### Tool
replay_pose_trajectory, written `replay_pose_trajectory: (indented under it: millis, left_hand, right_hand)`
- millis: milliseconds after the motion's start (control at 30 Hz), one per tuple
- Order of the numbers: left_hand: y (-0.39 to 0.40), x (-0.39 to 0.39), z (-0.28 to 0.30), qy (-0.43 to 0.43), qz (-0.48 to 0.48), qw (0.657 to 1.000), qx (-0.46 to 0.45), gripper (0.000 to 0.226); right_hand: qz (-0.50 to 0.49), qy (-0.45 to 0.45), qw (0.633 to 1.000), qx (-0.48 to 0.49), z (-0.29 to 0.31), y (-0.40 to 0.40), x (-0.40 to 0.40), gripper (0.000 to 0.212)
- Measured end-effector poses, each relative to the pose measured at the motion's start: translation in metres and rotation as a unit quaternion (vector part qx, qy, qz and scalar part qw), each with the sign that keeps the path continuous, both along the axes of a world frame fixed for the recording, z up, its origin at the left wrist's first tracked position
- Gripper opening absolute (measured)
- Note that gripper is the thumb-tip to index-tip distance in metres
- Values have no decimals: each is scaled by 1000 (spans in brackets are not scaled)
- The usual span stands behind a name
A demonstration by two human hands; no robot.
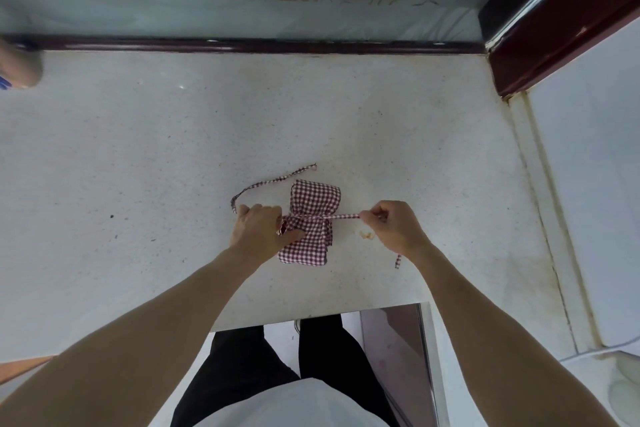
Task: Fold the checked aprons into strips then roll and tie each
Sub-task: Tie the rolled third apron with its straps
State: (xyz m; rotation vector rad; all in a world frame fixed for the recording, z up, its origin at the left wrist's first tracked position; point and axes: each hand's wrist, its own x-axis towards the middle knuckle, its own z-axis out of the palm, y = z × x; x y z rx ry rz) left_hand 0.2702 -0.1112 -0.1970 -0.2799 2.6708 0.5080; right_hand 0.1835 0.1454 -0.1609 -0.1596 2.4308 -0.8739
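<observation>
Here, both hands on apron ties.

1. a pale speckled stone counter carries everything; its far edge meets a dark red-brown frame below a patterned glass pane.
2. near the counter's middle lies a rolled red-and-white checked apron, cinched at its waist by its own tie strap, which loops out to the left and trails on the surface.
3. just right of the roll sits a small brownish stain.
4. a few dark specks dot the left part.
</observation>
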Motion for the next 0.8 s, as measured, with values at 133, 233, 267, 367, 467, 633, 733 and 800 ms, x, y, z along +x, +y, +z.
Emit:
replay_pose_trajectory:
  millis: [133, 233, 267, 367, 467, 633, 733, 800]
  left_hand:
    - [-6, 12, -8, -52, 35, 998, -18, 60]
    - [-3, 6, -6, -96, 24, 994, -38, 65]
    - [-2, 4, -4, -97, 17, 994, -50, 65]
    - [2, 0, 2, -13, -3, 1000, -22, 53]
    - [9, -2, 8, 19, -50, 997, 47, 38]
    - [16, -4, 11, 26, -47, 998, 26, 30]
    - [16, -2, 8, 60, 47, 994, 77, 40]
    - [7, 3, 1, 73, 155, 976, 137, 48]
  right_hand:
    - [-58, 20, 995, 79, -21, 26, 4, 26]
    - [-48, -4, 991, 122, -31, 19, 12, 28]
    - [-18, -22, 988, 151, -32, 13, 15, 28]
    - [67, 26, 964, 256, -28, -8, 26, 14]
    - [41, 102, 984, 139, -21, -32, 39, 16]
    - [53, 25, 998, -9, -21, -62, 52, 21]
    - [11, 53, 998, -41, -23, -56, 53, 18]
    - [-15, 54, 997, -49, -25, -43, 52, 16]
